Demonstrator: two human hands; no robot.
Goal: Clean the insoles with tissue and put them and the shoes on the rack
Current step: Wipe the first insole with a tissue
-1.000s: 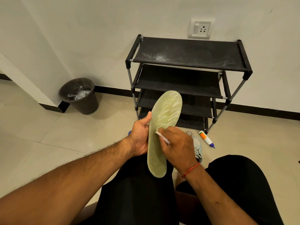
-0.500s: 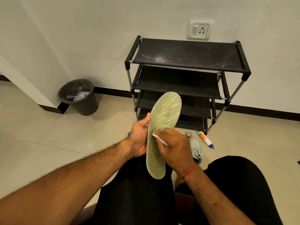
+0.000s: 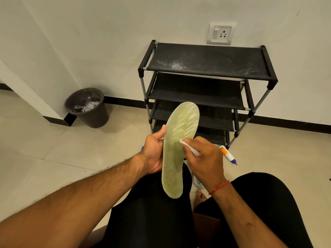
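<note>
The rack (image 3: 206, 65) stands against the wall, below a wall socket (image 3: 221, 33). Well to its left a bin (image 3: 87, 108) sits on the floor by a wall corner. A tube (image 3: 227, 154) lies just beside the rack's front right leg. Before the rack the insole (image 3: 177, 149) stands upright over the person's lap, with the left hand (image 3: 154, 153) on its left edge and the right hand (image 3: 206, 158) pressing the tissue (image 3: 189, 148) on it. A shoe (image 3: 196, 183) lies on the floor below that hand.

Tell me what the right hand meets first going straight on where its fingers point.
The insole: the tissue pinched in the right hand seems to touch it. Behind that, probably the left hand.
</note>
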